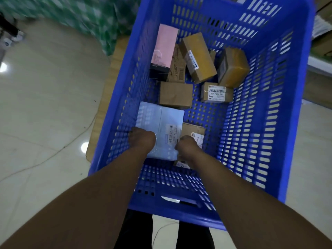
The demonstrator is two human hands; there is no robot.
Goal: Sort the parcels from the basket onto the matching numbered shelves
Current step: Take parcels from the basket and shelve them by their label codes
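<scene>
Left hand on pale-blue labelled parcel

Left hand and right hand fingertips tucked out of sight round pale mailer, brown box half covered beneath, basket far rim cropped, mailer's label unreadable

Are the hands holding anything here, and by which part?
The pale blue mailer in the basket: the left hand grips its near left edge, the right hand its near right edge.
</scene>
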